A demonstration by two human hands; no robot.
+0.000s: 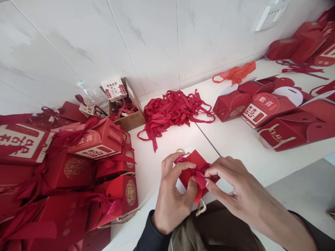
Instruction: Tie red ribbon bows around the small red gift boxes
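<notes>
Currently, the left hand [172, 195] and right hand [237, 181], close together, both pinch the ribbon [200, 179] across a box [198, 157] by the near edge of the worktop [148, 170], though whether it rests there is hard to tell.

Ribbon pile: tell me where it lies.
In the head view, the ribbon pile lies near the middle, just right of the carton and beyond the left hand.
</notes>
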